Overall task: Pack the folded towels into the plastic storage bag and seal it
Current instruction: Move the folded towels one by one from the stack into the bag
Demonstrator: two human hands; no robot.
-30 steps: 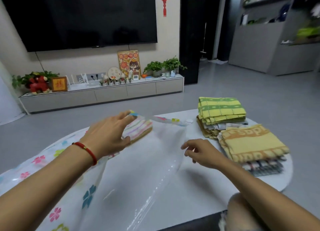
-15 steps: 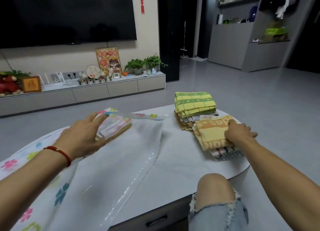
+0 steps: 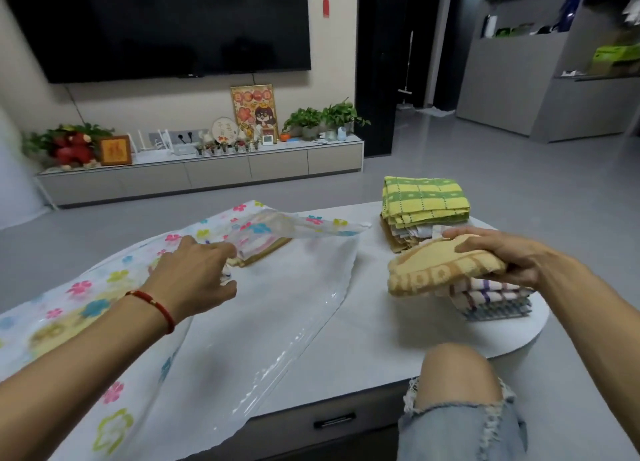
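A clear plastic storage bag (image 3: 277,308) with coloured flower prints lies across the white table (image 3: 381,336). My left hand (image 3: 194,280) pinches the bag's upper sheet and holds its mouth up. A striped towel (image 3: 256,249) lies inside near the far end. My right hand (image 3: 498,256) grips a folded yellow towel (image 3: 436,270) with orange letters, lifted off a low stack of striped towels (image 3: 491,298). Behind it stands a taller stack topped by a green and yellow checked towel (image 3: 424,197).
My bare knee in torn jeans (image 3: 457,401) sits at the table's front edge, by a drawer handle (image 3: 334,421). Grey floor lies beyond the table, with a low TV cabinet (image 3: 207,173) along the far wall and grey shelving (image 3: 554,80) at the right.
My right hand went from the bag's edge to the near towel stack and has picked up the yellow towel. My left hand kept hold of the bag's upper sheet.
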